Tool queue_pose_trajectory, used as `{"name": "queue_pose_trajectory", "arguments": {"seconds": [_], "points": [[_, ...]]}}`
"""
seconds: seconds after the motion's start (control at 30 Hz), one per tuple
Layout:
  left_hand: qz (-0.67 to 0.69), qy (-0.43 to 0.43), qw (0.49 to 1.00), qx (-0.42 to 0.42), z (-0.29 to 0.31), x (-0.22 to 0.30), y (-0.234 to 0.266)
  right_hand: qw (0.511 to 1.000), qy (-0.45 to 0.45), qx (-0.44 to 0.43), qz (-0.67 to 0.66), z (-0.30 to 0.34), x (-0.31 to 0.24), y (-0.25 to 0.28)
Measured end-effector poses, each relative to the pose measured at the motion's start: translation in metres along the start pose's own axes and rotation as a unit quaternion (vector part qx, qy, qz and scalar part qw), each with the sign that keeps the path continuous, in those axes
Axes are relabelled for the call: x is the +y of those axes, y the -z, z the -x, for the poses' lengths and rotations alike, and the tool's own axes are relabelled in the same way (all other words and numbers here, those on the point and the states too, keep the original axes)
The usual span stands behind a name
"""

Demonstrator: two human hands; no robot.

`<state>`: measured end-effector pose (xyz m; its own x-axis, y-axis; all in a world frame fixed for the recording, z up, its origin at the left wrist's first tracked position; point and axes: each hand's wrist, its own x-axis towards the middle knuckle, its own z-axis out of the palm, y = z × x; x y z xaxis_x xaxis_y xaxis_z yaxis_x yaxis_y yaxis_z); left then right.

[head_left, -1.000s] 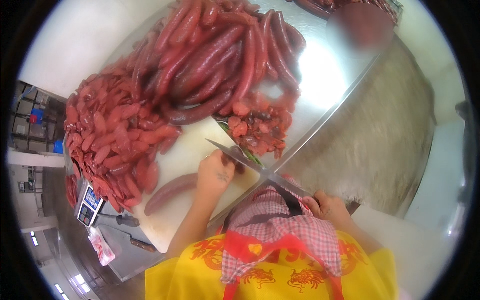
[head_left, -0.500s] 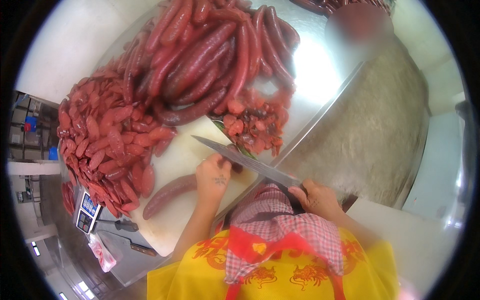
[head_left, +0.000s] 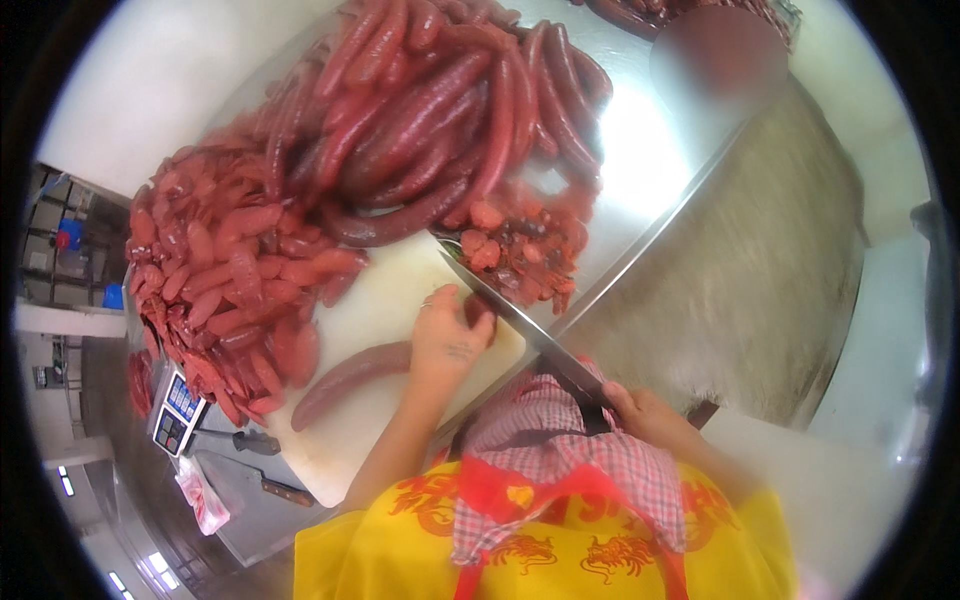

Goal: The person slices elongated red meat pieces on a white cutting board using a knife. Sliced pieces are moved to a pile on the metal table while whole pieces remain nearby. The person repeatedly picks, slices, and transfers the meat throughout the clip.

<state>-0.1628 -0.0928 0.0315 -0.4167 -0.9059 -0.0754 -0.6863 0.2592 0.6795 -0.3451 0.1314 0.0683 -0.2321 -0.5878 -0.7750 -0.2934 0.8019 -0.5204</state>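
A dark red sausage (head_left: 350, 380) lies on the white cutting board (head_left: 395, 285), partly covered by my left hand and wrist. My left hand (head_left: 448, 338) is closed, fingers curled round a dark red sausage end at its right side; whether this is the same sausage is hidden. My right hand (head_left: 640, 410) grips the handle of a long knife (head_left: 540, 338). Its blade slants up and left, just right of my left fingers, with the tip by the small sausage end pieces (head_left: 515, 250). The handle is mostly covered by my fingers.
Left of the board is a heap of slanted sausage slices (head_left: 225, 285). Whole sausages (head_left: 420, 110) are piled beyond it on the metal table (head_left: 640, 130). Another knife with a wooden handle (head_left: 285, 490), a scale (head_left: 178, 410) and a plastic bag (head_left: 203, 500) sit at lower left.
My left hand has shifted right and slightly up, nearer the blade. The knife has turned steeper, its tip swinging right toward the end pieces. The whole view has shifted slightly.
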Motion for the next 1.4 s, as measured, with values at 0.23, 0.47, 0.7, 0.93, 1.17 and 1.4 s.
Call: {"name": "queue_pose_trajectory", "arguments": {"seconds": [0.23,0.47,0.7,0.93,1.17,1.4], "points": [[-0.026,-0.054,0.998,-0.03,-0.004,-0.008,-0.016,0.993,0.029,0.113,-0.015,-0.002,0.014,0.004],[-0.006,-0.043,0.988,0.147,-0.075,-0.035,0.105,0.993,0.04,0.115,-0.01,-0.009,0.007,0.014],[-0.15,-0.161,0.926,0.307,-0.035,-0.037,0.22,0.988,0.127,0.09,-0.008,-0.026,-0.001,0.02],[-0.198,-0.153,0.952,-0.179,0.026,-0.076,0.116,0.991,0.112,0.031,0.073,-0.028,-0.029,0.025],[-0.269,-0.089,0.952,0.118,0.055,-0.069,0.073,0.967,0.184,0.06,0.166,-0.022,-0.059,0.015],[-0.246,-0.071,0.962,0.097,0.071,-0.057,0.035,0.927,0.26,0.112,0.246,-0.023,-0.049,0.002]]}}
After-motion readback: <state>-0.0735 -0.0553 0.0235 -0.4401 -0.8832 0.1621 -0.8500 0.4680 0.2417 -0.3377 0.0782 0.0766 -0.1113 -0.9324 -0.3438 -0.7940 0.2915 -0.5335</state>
